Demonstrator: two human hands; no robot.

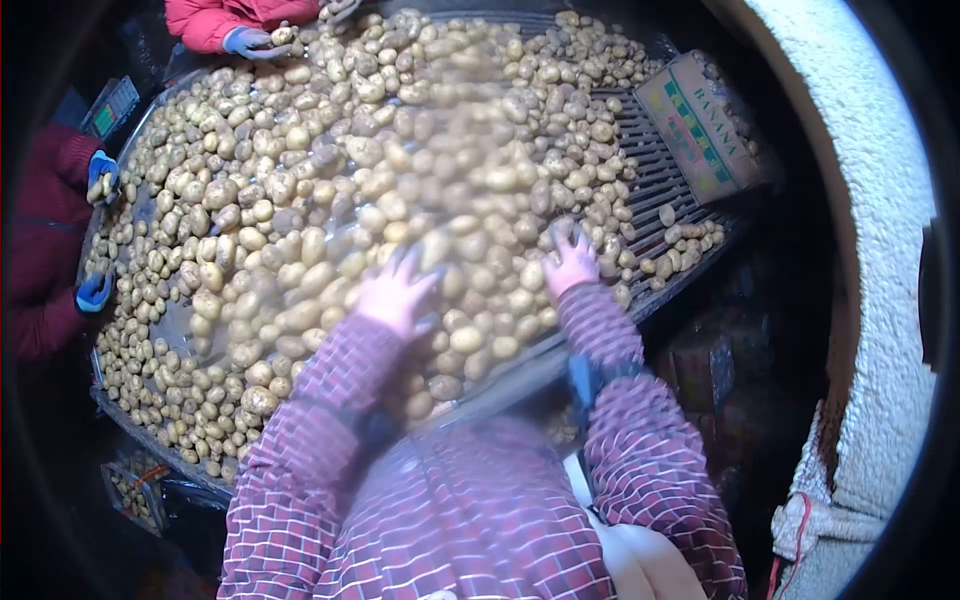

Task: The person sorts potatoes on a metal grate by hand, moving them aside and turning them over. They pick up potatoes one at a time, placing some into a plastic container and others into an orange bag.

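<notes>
Though blurry, left hand, right hand amid potatoes.

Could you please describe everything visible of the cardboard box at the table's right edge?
The cardboard box is brown, its printed face reading "BANANA" in green beside green, yellow and red marks. It sits tilted at the slatted table's right edge, its top open, with small potatoes seemingly inside. Loose potatoes lie near its lower corner; no hand touches it.
</notes>
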